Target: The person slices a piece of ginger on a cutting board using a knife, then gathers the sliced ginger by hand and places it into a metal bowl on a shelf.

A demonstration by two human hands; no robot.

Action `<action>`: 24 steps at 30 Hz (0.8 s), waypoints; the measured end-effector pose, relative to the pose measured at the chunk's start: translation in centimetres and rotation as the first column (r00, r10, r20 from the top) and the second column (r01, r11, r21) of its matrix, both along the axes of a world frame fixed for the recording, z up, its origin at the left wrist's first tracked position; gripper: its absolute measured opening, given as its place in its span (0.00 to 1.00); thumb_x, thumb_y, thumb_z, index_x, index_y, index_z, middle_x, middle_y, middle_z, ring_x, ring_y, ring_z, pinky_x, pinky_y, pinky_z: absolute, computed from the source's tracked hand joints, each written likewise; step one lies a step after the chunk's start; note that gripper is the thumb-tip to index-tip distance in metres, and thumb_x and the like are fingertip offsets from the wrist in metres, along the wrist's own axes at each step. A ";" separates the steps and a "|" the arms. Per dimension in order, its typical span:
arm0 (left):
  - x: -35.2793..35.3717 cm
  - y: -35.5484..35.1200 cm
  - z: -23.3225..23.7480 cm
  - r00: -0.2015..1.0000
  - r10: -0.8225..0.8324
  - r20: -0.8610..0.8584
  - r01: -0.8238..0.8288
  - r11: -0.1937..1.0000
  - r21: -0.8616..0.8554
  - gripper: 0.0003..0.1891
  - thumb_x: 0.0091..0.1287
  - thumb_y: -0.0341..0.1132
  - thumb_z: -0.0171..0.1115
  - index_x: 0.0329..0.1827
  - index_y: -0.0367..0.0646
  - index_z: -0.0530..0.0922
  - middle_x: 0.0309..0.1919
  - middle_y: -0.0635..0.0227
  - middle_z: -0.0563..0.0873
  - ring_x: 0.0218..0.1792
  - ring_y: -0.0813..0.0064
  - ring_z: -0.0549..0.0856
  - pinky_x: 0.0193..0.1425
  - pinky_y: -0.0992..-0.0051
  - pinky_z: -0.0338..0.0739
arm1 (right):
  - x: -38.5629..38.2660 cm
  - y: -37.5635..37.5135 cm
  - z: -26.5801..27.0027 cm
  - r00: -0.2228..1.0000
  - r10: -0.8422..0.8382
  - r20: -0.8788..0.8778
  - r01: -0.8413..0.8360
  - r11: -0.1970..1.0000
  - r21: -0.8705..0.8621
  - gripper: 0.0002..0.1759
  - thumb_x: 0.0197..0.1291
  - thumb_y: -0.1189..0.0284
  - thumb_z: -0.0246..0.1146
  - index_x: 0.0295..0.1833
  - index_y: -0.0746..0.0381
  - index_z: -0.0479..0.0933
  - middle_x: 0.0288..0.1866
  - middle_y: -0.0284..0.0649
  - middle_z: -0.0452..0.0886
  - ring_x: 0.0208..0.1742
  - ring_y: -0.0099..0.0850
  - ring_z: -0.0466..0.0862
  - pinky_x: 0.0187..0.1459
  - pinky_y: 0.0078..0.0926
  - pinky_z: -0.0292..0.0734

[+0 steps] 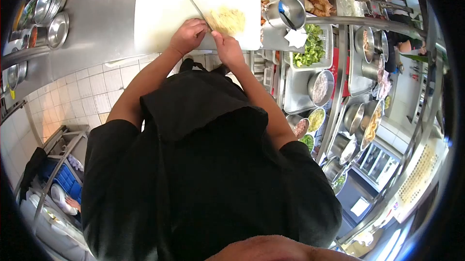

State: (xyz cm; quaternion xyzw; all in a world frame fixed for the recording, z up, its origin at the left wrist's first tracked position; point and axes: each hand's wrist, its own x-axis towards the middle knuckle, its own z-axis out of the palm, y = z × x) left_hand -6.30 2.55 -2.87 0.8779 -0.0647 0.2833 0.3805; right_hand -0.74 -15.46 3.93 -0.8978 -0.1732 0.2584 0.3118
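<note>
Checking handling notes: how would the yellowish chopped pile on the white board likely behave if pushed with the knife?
The chopped pile looks loose, so it would probably scatter rather than slide whole. Its small pieces seem light, perhaps clinging to the knife in the left hand.

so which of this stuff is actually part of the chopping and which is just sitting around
In use: steel-bladed knife in the left hand; right hand beside the pale yellow chopped pile; white rectangular cutting board.
Lying about: round steel pot; heap of chopped green vegetables; stacked round steel bowls.
</note>
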 end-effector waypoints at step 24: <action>-0.2 0.3 -0.1 1.000 -0.020 0.006 0.020 1.000 0.021 0.05 0.63 0.23 0.70 0.40 0.37 0.85 0.43 0.59 0.90 0.49 0.57 0.88 0.59 0.61 0.81 | -1.9 -2.9 1.3 0.984 -0.119 -0.131 0.128 0.990 0.062 0.30 0.80 0.48 0.52 0.57 0.65 0.85 0.50 0.65 0.86 0.57 0.64 0.84 0.59 0.51 0.78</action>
